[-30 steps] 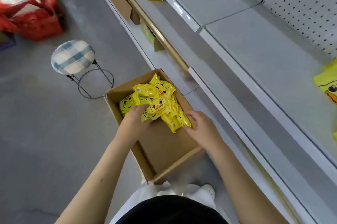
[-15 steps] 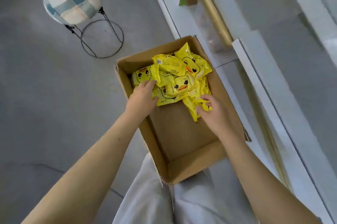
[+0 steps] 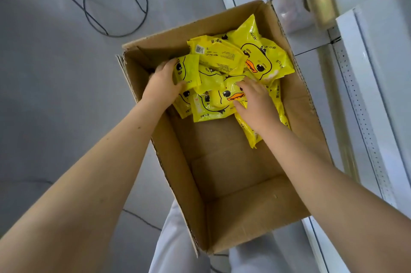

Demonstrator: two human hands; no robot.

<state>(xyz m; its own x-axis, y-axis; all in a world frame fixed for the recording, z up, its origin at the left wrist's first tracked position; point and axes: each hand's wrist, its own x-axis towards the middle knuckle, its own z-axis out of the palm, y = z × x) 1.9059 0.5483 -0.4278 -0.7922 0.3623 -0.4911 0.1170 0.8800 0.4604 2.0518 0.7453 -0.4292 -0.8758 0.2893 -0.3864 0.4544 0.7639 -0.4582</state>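
Now, with the yellow packets (image 3: 224, 66) heaped loosely at the far end of the cardboard box (image 3: 233, 175), best to gather from both flanks at once. Gripping one packet at the heap's left edge with the left hand (image 3: 162, 86), fingers curled round it. Lying over the duck-faced packet in the middle with the right hand (image 3: 253, 100), fingers spread; pinching it or merely pressing, hard to say from this angle. Slide both hands under rather than on top, squeeze inward to stack the slippery wrappers flat, then lift straight up, clear of the box walls. Mind the packets wedged by the right wall under the wrist: easy to leave behind or to drag out and drop.
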